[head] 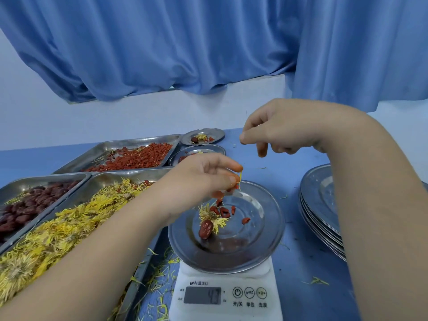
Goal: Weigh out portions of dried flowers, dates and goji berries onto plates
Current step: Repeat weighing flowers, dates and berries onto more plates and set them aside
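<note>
Now the left hand [203,176] hovers over the plate [273,228] on the scale [227,295], its fingers curled round a few goji berries [232,188]. The right hand [278,130] hangs higher, beyond the plate, fingers loosely curled and thumb against forefinger; whether it holds anything cannot be told. On the plate lie a date [205,229], a dried flower [215,217] and loose berries [224,212]. To the left stand the flower tray [58,232], date tray [23,209] and goji tray [129,156]; a plate stack [319,205] sits at right.
</note>
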`<move>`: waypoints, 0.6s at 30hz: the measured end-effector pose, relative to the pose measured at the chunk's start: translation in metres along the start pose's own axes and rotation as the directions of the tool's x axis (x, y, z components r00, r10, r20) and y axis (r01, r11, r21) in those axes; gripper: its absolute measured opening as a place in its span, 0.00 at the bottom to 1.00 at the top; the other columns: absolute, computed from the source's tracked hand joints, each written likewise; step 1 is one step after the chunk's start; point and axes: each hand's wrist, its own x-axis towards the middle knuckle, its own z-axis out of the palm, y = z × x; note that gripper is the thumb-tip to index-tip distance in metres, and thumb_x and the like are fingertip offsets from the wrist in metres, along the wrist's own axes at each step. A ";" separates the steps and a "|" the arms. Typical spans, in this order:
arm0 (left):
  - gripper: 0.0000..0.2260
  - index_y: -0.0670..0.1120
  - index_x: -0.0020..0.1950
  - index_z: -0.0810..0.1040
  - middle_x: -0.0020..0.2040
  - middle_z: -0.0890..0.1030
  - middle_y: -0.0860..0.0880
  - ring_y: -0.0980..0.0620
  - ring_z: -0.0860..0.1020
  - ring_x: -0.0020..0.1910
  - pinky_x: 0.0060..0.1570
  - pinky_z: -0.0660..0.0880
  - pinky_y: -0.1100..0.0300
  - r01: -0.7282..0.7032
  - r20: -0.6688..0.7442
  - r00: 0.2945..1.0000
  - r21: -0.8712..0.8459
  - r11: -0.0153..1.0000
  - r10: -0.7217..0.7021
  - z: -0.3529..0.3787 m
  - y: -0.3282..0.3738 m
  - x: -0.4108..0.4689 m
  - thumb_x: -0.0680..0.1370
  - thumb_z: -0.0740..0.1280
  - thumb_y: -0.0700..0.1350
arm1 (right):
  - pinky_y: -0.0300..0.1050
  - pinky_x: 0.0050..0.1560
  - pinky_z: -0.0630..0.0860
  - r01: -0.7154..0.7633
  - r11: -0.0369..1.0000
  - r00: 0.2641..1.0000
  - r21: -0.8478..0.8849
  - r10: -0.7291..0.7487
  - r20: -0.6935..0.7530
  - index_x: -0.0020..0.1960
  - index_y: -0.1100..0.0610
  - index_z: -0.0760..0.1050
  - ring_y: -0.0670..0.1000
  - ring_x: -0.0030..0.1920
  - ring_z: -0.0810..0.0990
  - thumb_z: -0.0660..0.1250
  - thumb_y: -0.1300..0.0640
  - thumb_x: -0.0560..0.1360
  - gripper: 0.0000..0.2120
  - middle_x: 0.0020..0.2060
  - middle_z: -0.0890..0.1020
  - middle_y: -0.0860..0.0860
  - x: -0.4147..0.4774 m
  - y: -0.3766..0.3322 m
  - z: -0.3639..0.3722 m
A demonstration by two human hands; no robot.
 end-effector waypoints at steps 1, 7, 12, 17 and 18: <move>0.07 0.46 0.52 0.81 0.43 0.84 0.47 0.50 0.82 0.45 0.48 0.79 0.59 0.016 -0.020 1.000 -0.062 0.998 -0.018 0.001 0.000 -0.003 0.77 0.68 0.37 | 0.39 0.25 0.68 -0.004 1.000 1.000 -0.007 0.004 0.011 0.43 0.52 0.80 0.48 0.25 0.68 0.66 0.47 0.74 0.09 0.31 0.84 0.45 0.000 0.000 0.000; 0.08 0.44 0.54 0.82 0.49 0.85 0.43 0.42 0.82 0.52 0.62 0.75 0.43 0.076 -0.046 0.994 -0.310 0.948 -0.095 0.001 -0.001 -0.015 0.79 0.64 0.40 | 0.41 0.27 0.70 -0.007 0.999 0.997 -0.053 0.011 0.076 0.44 0.53 0.80 0.48 0.26 0.70 0.66 0.46 0.74 0.10 0.32 0.84 0.46 0.002 -0.001 0.004; 0.08 0.45 0.54 0.81 0.50 0.86 0.44 0.45 0.84 0.49 0.53 0.80 0.51 0.062 -0.015 0.997 -0.346 0.936 -0.071 -0.001 -0.005 -0.020 0.79 0.64 0.41 | 0.43 0.30 0.72 -0.008 0.996 0.996 -0.091 0.016 0.090 0.46 0.52 0.80 0.50 0.28 0.73 0.66 0.46 0.74 0.10 0.33 0.85 0.46 0.002 -0.003 0.005; 0.12 0.47 0.51 0.81 0.43 0.86 0.51 0.54 0.83 0.40 0.44 0.80 0.60 -0.046 -0.124 0.992 -0.136 0.990 0.029 0.001 -0.012 -0.019 0.77 0.65 0.31 | 0.42 0.30 0.73 -0.025 0.991 0.995 -0.128 0.038 0.096 0.47 0.51 0.80 0.50 0.29 0.74 0.66 0.46 0.74 0.10 0.34 0.85 0.46 0.001 -0.005 0.007; 0.13 0.47 0.50 0.81 0.41 0.86 0.52 0.56 0.83 0.38 0.41 0.80 0.64 -0.062 -0.141 0.989 -0.095 0.994 0.048 0.002 -0.013 -0.019 0.76 0.65 0.30 | 0.42 0.30 0.73 -0.030 0.990 0.995 -0.136 0.042 0.093 0.47 0.51 0.80 0.49 0.29 0.74 0.66 0.46 0.74 0.10 0.34 0.85 0.46 0.001 -0.006 0.008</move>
